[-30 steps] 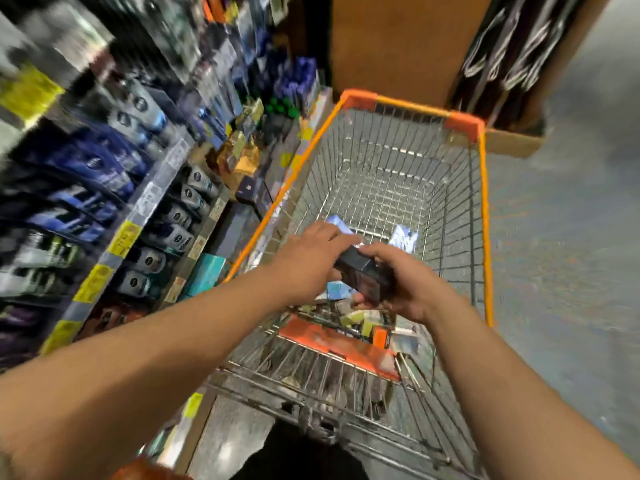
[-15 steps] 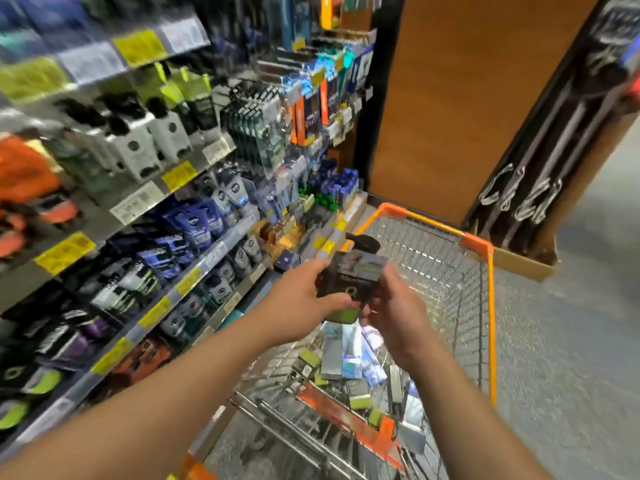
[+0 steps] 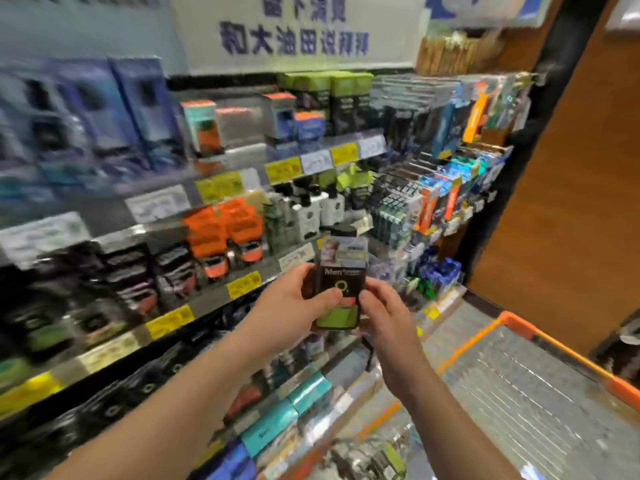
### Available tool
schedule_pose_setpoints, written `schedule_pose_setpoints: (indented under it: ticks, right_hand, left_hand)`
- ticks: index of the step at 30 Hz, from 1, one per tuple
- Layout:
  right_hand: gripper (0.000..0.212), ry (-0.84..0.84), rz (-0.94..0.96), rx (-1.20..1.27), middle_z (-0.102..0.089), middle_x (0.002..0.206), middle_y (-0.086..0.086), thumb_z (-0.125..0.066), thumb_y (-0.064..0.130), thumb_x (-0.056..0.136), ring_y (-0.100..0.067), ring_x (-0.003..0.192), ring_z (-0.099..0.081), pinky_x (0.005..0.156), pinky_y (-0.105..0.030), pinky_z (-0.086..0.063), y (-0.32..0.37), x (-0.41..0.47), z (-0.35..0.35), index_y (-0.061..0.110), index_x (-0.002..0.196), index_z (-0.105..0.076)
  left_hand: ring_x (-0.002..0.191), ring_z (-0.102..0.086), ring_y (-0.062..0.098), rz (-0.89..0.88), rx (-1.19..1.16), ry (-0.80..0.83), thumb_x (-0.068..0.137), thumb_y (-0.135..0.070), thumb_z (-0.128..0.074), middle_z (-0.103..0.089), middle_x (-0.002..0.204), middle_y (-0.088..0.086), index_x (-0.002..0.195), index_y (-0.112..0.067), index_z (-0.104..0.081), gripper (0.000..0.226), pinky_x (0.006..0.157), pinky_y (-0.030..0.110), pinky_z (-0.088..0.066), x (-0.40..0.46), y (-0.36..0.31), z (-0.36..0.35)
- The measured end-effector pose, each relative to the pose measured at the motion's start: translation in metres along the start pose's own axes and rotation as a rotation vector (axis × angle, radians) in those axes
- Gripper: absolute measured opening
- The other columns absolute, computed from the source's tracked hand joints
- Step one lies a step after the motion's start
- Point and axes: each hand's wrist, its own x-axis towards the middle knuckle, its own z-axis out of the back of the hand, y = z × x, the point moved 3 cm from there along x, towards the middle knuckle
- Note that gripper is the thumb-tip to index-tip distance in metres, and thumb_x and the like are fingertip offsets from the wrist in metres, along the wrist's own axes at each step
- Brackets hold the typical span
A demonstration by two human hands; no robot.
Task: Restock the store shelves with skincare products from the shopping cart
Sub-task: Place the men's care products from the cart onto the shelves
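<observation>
Dark product box [image 3: 341, 289], centre of frame, held upright in front of the shelves [image 3: 221, 299]. "Men" on its face, green band at the bottom, a black cap or pump poking above the top edge.

Left hand [image 3: 294, 308]: fingers wrapped round the box's left side, thumb across the front. Right hand [image 3: 384, 313]: fingers pinching the lower right edge. Both grip the box.

Handling, by judgement: thin card carton over a bottle, light to moderate weight, stiff enough at the edges but likely to dent if squeezed on the broad faces. Printed surface looks glossy, so somewhat slippery. Best held by the side edges, low down, clear of the cap.

Surroundings: stocked shelves fill left and centre of frame, yellow and white price tags [image 3: 244, 284] along their fronts. Hanging blister packs [image 3: 450, 188] at centre right. Shopping cart [image 3: 540, 336] with an orange rim at lower right. Wooden panel [image 3: 571, 202] at far right. Heavy motion blur at the left.
</observation>
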Motion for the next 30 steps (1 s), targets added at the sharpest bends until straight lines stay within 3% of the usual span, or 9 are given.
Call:
schedule_pose_setpoints:
  ticks: [1, 3, 6, 10, 14, 19, 25, 30]
  right_hand:
    - [0.015, 0.025, 0.016, -0.018, -0.075, 0.090, 0.018, -0.058, 0.016, 0.104, -0.005, 0.084, -0.068, 0.072, -0.031, -0.054, 0.002, 0.005, -0.019, 0.027, 0.109, -0.067]
    - [0.023, 0.071, 0.056, -0.040, -0.075, 0.091, 0.014, -0.055, 0.008, 0.104, -0.002, 0.083, -0.068, 0.074, -0.025, -0.055, 0.009, 0.014, -0.055, 0.027, 0.107, -0.066]
    - [0.023, 0.139, 0.089, -0.079, -0.074, 0.091, 0.015, -0.055, 0.009, 0.105, -0.002, 0.085, -0.069, 0.079, -0.029, -0.056, 0.016, 0.025, -0.113, 0.029, 0.109, -0.065]
    - [0.018, 0.228, 0.170, -0.150, -0.074, 0.105, 0.012, -0.061, 0.031, 0.102, -0.016, 0.102, -0.071, 0.090, -0.046, -0.058, 0.026, 0.036, -0.180, 0.041, 0.116, -0.067]
    - [0.025, 0.295, 0.279, -0.179, -0.074, 0.109, 0.014, -0.065, 0.022, 0.101, -0.009, 0.104, -0.070, 0.090, -0.036, -0.057, 0.042, 0.039, -0.239, 0.041, 0.117, -0.065]
    - [0.029, 0.400, 0.341, -0.189, -0.073, 0.106, 0.018, -0.072, 0.025, 0.096, -0.007, 0.101, -0.070, 0.087, -0.032, -0.058, 0.059, 0.033, -0.297, 0.034, 0.121, -0.061]
    - [0.027, 0.593, 0.406, -0.285, -0.075, 0.106, 0.010, -0.076, 0.033, 0.092, -0.011, 0.099, -0.071, 0.090, -0.040, -0.059, 0.082, 0.028, -0.356, 0.035, 0.116, -0.065]
    - [0.024, 0.671, 0.471, -0.327, -0.074, 0.097, 0.021, -0.080, 0.030, 0.089, 0.000, 0.089, -0.070, 0.075, -0.019, -0.056, 0.098, 0.018, -0.405, 0.035, 0.108, -0.066]
  left_hand:
    - [0.093, -0.073, 0.009, 0.004, -0.023, -0.021, 0.097, -0.029, -0.071, -0.076, 0.108, -0.009, 0.112, -0.036, -0.064, 0.019, 0.073, 0.028, -0.062, -0.001, 0.001, 0.017]
    - [0.095, -0.074, 0.013, 0.021, -0.059, -0.088, 0.096, -0.027, -0.073, -0.076, 0.108, -0.008, 0.110, -0.037, -0.064, 0.019, 0.083, 0.039, -0.064, -0.003, 0.006, 0.054]
    - [0.092, -0.077, 0.017, 0.046, -0.102, -0.185, 0.094, -0.026, -0.076, -0.078, 0.104, -0.006, 0.107, -0.034, -0.066, 0.018, 0.079, 0.050, -0.064, -0.005, 0.012, 0.108]
    - [0.092, -0.077, 0.018, 0.056, -0.155, -0.256, 0.093, -0.025, -0.077, -0.077, 0.103, -0.002, 0.111, -0.029, -0.067, 0.021, 0.077, 0.050, -0.065, -0.012, 0.010, 0.174]
    - [0.089, -0.077, 0.018, 0.016, -0.125, -0.329, 0.092, -0.029, -0.078, -0.077, 0.103, -0.002, 0.114, -0.026, -0.066, 0.026, 0.073, 0.045, -0.065, -0.024, 0.003, 0.231]
    - [0.085, -0.077, 0.015, -0.020, -0.120, -0.443, 0.090, -0.030, -0.079, -0.077, 0.099, -0.004, 0.111, -0.025, -0.068, 0.024, 0.068, 0.040, -0.065, -0.046, -0.005, 0.287]
    - [0.091, -0.076, 0.012, -0.090, -0.028, -0.582, 0.096, -0.029, -0.071, -0.078, 0.099, -0.010, 0.113, -0.032, -0.071, 0.017, 0.069, 0.041, -0.065, -0.085, -0.011, 0.334]
    - [0.105, -0.072, 0.010, -0.072, 0.156, -0.776, 0.102, -0.040, -0.061, -0.076, 0.112, -0.015, 0.131, -0.040, -0.067, 0.030, 0.088, 0.042, -0.062, -0.116, -0.003, 0.368]
